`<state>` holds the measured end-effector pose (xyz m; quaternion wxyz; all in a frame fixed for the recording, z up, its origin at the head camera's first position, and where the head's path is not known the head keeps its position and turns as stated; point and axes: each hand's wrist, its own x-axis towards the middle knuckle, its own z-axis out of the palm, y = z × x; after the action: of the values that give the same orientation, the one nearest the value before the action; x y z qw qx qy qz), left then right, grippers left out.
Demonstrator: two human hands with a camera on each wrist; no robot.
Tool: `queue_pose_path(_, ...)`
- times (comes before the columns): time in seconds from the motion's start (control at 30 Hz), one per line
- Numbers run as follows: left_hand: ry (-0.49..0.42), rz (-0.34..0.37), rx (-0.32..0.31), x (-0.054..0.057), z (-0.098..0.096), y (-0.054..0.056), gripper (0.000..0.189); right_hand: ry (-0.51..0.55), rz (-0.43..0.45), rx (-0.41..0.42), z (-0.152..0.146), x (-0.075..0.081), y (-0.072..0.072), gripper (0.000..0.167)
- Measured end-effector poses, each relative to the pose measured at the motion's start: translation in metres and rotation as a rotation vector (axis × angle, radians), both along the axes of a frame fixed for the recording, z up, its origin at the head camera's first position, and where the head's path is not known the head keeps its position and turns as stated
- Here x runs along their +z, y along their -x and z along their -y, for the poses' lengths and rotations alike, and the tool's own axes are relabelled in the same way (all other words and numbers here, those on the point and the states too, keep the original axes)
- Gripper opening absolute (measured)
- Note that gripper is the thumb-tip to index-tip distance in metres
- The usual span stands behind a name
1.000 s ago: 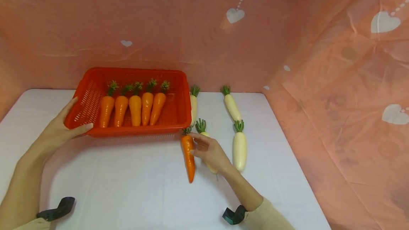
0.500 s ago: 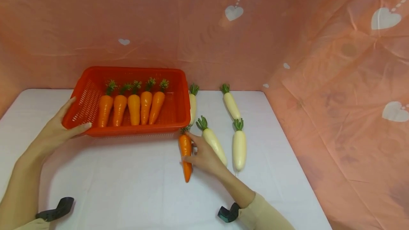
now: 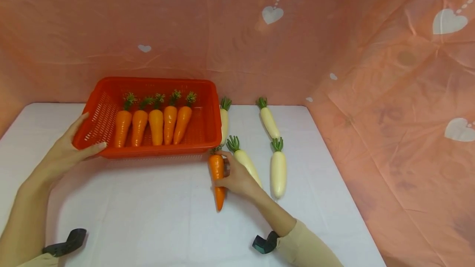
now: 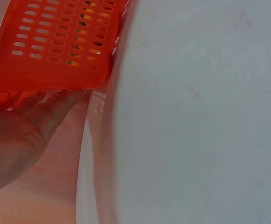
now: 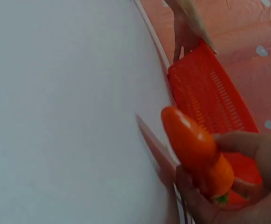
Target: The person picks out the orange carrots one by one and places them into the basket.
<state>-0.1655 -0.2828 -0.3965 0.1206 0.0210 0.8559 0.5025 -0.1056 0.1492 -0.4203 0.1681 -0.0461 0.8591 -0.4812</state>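
The left hand (image 3: 67,147) grips the left end of a red plastic basket (image 3: 159,151). Its thumb lies over the front rim; in the left wrist view, fingers reach under the end of the basket (image 4: 42,77). Several carrots (image 3: 170,122) with green tops lie side by side inside. Just below the basket's front right corner, the right hand (image 3: 240,179) pinches another carrot (image 3: 216,166) between thumb and fingers, its tip toward the person. The right wrist view shows this carrot (image 5: 189,140) above its shadow on the cloth.
Right of the basket lie several white radishes with green leaves: one radish (image 3: 248,163) beside the right hand, a radish (image 3: 278,174) farther right, another radish (image 3: 269,122) behind that, and a radish (image 3: 224,123) partly hidden by the basket. A pink curtain (image 3: 178,24) backs the white table (image 3: 148,217).
The right hand has moved slightly left, and its thumb and fingers have closed on the carrot, which has shifted a little left. The left hand and basket hold nearly the same place.
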Motion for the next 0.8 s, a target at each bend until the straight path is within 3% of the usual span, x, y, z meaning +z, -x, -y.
queue_pose_path(0.27,0.043,0.000,0.002,0.002,0.002,0.001,0.093,0.053,-0.036,-0.089,-0.018,0.022,-0.003,0.081)
queue_pose_path(0.37,0.045,0.003,0.001,0.002,0.002,0.002,0.092,0.124,-0.025,-0.125,-0.022,0.033,-0.001,0.081)
queue_pose_path(0.47,0.026,0.001,0.002,0.001,0.001,0.002,0.093,0.128,-0.050,-0.141,-0.026,0.043,0.003,0.081)
queue_pose_path(0.63,0.014,-0.003,0.002,-0.001,0.001,0.002,0.093,0.049,-0.121,-0.115,-0.030,0.057,0.016,0.082)
queue_pose_path(0.8,0.035,0.001,0.000,-0.003,0.001,0.002,0.092,0.084,-0.140,-0.063,-0.032,0.068,0.036,0.083)
